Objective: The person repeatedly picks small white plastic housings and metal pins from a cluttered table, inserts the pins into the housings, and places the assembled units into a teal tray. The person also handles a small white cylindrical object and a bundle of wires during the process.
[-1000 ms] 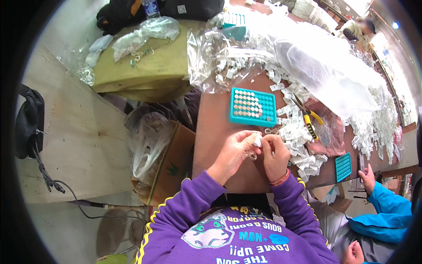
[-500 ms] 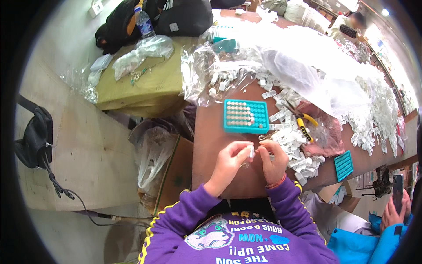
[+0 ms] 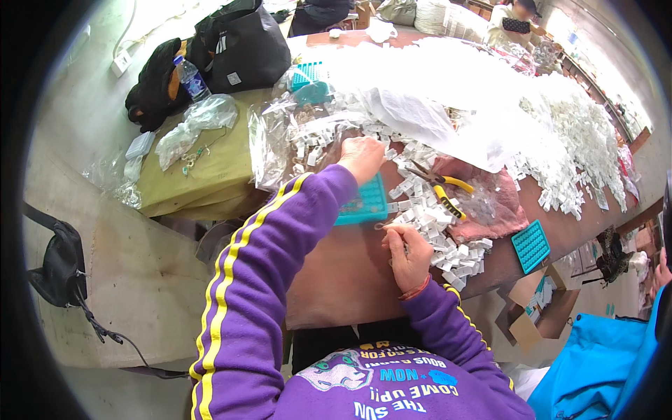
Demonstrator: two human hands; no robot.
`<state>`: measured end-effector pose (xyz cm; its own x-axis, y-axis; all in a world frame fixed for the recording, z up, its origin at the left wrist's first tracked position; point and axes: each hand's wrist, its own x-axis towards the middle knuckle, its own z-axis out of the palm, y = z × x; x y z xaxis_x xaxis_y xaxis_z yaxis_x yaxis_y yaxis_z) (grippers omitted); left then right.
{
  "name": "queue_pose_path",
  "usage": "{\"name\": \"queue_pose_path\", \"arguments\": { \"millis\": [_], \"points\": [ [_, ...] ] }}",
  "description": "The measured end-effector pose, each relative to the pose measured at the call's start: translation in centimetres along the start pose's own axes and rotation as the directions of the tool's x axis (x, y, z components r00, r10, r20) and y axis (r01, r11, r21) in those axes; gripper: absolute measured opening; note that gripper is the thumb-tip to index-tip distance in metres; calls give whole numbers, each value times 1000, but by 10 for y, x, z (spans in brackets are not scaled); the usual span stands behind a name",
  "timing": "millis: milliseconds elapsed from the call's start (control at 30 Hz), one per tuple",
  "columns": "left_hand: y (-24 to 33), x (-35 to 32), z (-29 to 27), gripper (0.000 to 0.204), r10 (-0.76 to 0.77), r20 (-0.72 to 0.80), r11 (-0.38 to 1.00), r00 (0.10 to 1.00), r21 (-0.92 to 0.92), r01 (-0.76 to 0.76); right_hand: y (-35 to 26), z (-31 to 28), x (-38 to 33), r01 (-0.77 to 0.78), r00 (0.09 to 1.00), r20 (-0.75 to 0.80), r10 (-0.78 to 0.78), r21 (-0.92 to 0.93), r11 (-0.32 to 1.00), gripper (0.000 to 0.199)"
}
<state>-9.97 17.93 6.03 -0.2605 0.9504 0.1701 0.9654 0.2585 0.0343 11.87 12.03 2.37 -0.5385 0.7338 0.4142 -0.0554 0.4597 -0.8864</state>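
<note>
My left hand point(image 3: 362, 157) reaches forward over the far part of a teal tray point(image 3: 372, 203) with rows of small wells, beside loose white plastic pieces. Its back faces up and its fingertips are hidden, so what it holds does not show. The hand and purple sleeve cover much of the tray. My right hand point(image 3: 409, 253) stays low over the brown table point(image 3: 329, 290), nearer to me than the tray. Its thumb and forefinger are pinched together; anything between them is too small to make out. A pile of small white plastic pieces point(image 3: 434, 227) lies just beside it.
Yellow-handled pliers point(image 3: 448, 194) lie beside a pink cloth point(image 3: 493, 206). A second teal tray point(image 3: 530, 246) sits at the right table edge. White pieces and clear plastic sheeting point(image 3: 413, 115) heap up at the back. Someone in a blue jacket point(image 3: 595, 357) is close on the right.
My left hand has left my right hand and moved forward over the tray. The white piece seen in its fingers is out of sight. The view has shifted to the right.
</note>
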Motion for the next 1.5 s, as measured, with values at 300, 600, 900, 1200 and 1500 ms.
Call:
{"name": "queue_pose_path", "arguments": {
  "millis": [300,600,900,1200,1500],
  "points": [
    [-8,21,42,19,-179,14,975,984,-130,180,-30,-7,7,100,994,35,-100,-16,995,7],
    [-22,-56,-20,17,-201,-417,821,886,-565,-80,28,-87,159,221,947,322,8,-668,711,19],
    [19,-230,-18,8,-481,114,-339,869,-939,-64,78,-85,223,462,885,309,-348,-490,740,24],
    [53,-254,2,8,-432,387,-715,815,-697,-47,67,-72,217,567,823,494,-281,-682,462,13],
    [56,-250,7,13,-355,393,-775,848,-632,-31,38,-89,201,-410,835,445,324,111,905,18]
  ]
}}
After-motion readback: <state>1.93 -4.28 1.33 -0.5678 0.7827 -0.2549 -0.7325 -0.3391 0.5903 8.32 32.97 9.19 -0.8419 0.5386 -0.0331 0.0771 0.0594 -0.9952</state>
